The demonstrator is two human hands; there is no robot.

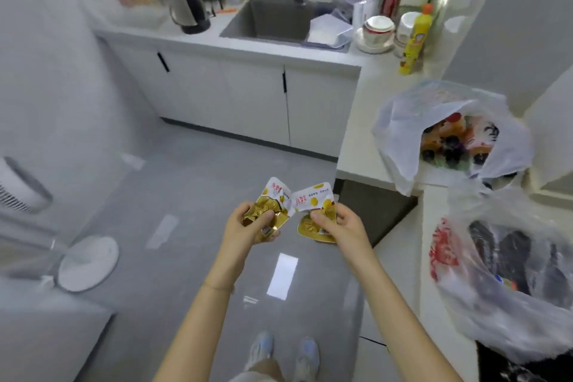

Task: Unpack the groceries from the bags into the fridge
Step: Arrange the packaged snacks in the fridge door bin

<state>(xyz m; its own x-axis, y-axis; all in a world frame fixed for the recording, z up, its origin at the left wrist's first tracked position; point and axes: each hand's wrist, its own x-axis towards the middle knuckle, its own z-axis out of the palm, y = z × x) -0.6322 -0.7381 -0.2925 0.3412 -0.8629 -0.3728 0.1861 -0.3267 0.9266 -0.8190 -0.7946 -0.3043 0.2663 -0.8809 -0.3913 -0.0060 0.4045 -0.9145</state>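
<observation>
I hold two small gold and white snack packets in front of me over the grey floor. My left hand grips the crumpled left packet. Pinched in my right hand is the right packet, and the two packets touch at their top corners. On the counter to my right stands an open white plastic bag holding colourful groceries. A second translucent bag with red print and dark contents hangs lower at the right edge. No fridge interior shows.
A sink sits in the far counter, with a kettle to its left, and stacked bowls and a yellow bottle to its right. A white fan's base stands on the floor at the left. My shoes show below.
</observation>
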